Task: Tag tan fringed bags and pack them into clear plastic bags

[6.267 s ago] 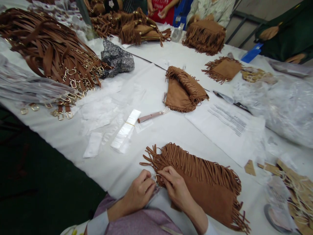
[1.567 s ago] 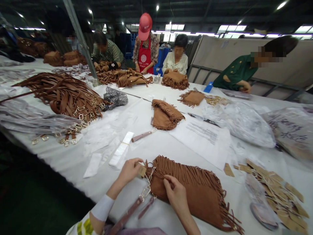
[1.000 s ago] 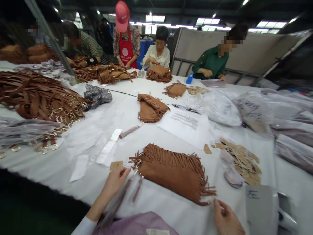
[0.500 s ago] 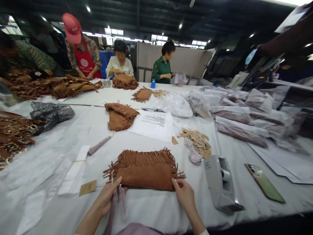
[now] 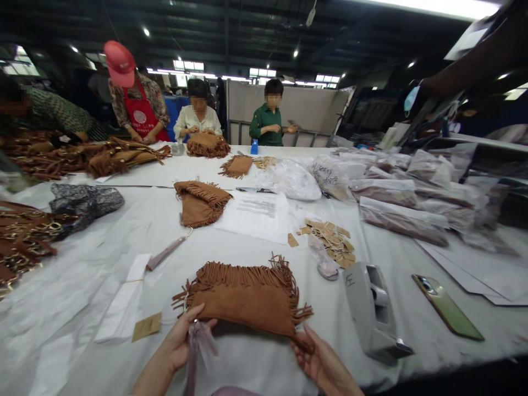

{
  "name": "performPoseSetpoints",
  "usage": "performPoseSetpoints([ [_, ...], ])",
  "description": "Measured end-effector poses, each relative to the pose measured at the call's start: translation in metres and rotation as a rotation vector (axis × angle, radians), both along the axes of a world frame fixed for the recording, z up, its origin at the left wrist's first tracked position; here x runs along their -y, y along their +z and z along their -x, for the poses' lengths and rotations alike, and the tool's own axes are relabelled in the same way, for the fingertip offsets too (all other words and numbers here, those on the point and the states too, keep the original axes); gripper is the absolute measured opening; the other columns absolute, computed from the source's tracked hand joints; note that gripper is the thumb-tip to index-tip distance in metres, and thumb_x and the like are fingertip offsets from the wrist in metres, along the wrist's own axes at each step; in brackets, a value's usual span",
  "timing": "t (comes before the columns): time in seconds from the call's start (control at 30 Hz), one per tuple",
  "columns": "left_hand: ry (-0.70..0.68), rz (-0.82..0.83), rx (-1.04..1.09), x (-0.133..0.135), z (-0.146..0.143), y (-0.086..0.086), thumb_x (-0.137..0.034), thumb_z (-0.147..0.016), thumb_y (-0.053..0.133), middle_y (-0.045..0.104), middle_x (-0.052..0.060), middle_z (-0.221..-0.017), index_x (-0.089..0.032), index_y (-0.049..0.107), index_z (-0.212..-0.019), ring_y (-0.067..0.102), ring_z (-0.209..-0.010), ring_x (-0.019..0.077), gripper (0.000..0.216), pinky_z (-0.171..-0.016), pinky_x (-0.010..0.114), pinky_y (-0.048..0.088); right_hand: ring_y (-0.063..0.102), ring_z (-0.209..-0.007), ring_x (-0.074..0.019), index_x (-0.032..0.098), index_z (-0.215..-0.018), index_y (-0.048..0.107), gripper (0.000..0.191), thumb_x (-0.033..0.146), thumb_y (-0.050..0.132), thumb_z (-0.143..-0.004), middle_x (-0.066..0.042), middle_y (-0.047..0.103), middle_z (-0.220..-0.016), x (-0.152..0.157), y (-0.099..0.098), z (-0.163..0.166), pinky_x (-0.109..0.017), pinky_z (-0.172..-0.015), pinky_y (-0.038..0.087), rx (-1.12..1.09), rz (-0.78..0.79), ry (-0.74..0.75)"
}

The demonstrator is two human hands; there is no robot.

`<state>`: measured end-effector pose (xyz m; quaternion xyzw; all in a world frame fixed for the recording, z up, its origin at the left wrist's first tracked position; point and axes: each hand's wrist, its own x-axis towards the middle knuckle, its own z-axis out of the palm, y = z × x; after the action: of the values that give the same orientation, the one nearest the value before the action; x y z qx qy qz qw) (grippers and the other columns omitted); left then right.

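A brown suede fringed bag point(image 5: 247, 300) lies in front of me on the white-covered table, its fringe pointing away. My left hand point(image 5: 181, 338) grips its near left corner between thumb and fingers. From that corner hangs a strap wrapped in translucent plastic point(image 5: 197, 346), and a tan paper tag point(image 5: 147, 326) on a string rests to the left. At the near right corner, my right hand point(image 5: 315, 355) has its fingers curled at the edge, closed on the corner of the bag. That near right edge is slightly lifted.
Right of the bag stands a grey tape dispenser point(image 5: 373, 313), with a phone point(image 5: 447, 307) beyond it. A pile of tan tags point(image 5: 330, 242), another fringed bag point(image 5: 203, 203) and plastic-wrapped packages point(image 5: 402, 220) lie farther off. Several co-workers point(image 5: 140, 110) are across the table.
My right hand has shifted down and toward me at the right corner, and that side of the bag now tilts lower. My left hand keeps its corner. The view has tipped slightly upward.
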<state>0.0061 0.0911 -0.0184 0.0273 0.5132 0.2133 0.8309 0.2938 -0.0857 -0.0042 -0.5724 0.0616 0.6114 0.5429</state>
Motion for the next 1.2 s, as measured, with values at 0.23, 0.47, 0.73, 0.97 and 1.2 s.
performPoseSetpoints([
  [0.23, -0.036, -0.022, -0.017, -0.009, 0.011, 0.029, -0.027, -0.086, 0.059, 0.065, 0.007, -0.048, -0.011, 0.058, -0.078, 0.058, -0.036, 0.0143, 0.017, -0.037, 0.020, 0.048, 0.069, -0.072, -0.0180, 0.018, -0.094, 0.066, 0.038, 0.050, 0.071, -0.074, -0.005, 0.074, -0.080, -0.033, 0.016, 0.016, -0.023, -0.056, 0.051, -0.106, -0.052, 0.209],
  [0.47, -0.288, -0.176, -0.160, 0.009, 0.052, 0.034, -0.032, -0.078, 0.069, 0.068, 0.008, -0.054, -0.010, 0.062, -0.089, 0.063, -0.041, 0.0190, 0.026, -0.035, 0.020, 0.043, 0.070, -0.091, -0.0276, 0.014, -0.104, 0.064, 0.051, 0.028, 0.081, -0.058, -0.010, 0.075, -0.094, -0.061, 0.019, 0.040, -0.038, -0.080, 0.055, 0.033, -0.133, 0.160],
  [0.73, -0.204, -0.297, 0.057, 0.033, 0.084, 0.020, -0.022, -0.068, 0.080, 0.072, 0.013, -0.105, -0.014, 0.056, -0.118, 0.069, -0.095, 0.0280, 0.056, -0.080, 0.034, 0.056, 0.071, -0.079, -0.0279, 0.016, -0.104, 0.062, 0.047, 0.026, 0.076, -0.061, -0.009, 0.075, -0.086, -0.022, 0.007, 0.052, -0.038, -0.072, 0.057, -0.010, 0.027, 0.226],
  [0.97, -0.412, -0.523, 0.129, -0.003, 0.046, 0.024, -0.011, -0.047, 0.086, 0.070, 0.014, -0.110, -0.015, 0.059, -0.117, 0.066, -0.102, 0.0312, 0.076, -0.085, 0.037, 0.054, 0.071, -0.084, -0.0259, 0.017, -0.108, 0.061, 0.050, 0.037, 0.078, -0.065, -0.009, 0.075, -0.092, -0.051, 0.022, 0.038, -0.038, -0.081, 0.055, 0.110, -0.121, 0.169],
  [1.2, -0.441, -0.417, 0.079, 0.023, 0.056, 0.009, -0.026, -0.056, 0.086, 0.070, 0.011, -0.109, -0.018, 0.062, -0.113, 0.065, -0.104, 0.0294, 0.062, -0.095, 0.039, 0.049, 0.071, -0.085, -0.0294, 0.015, -0.102, 0.066, 0.042, 0.034, 0.075, -0.066, -0.012, 0.075, -0.084, -0.012, 0.013, 0.041, -0.039, -0.079, 0.056, -0.071, 0.010, 0.161],
])
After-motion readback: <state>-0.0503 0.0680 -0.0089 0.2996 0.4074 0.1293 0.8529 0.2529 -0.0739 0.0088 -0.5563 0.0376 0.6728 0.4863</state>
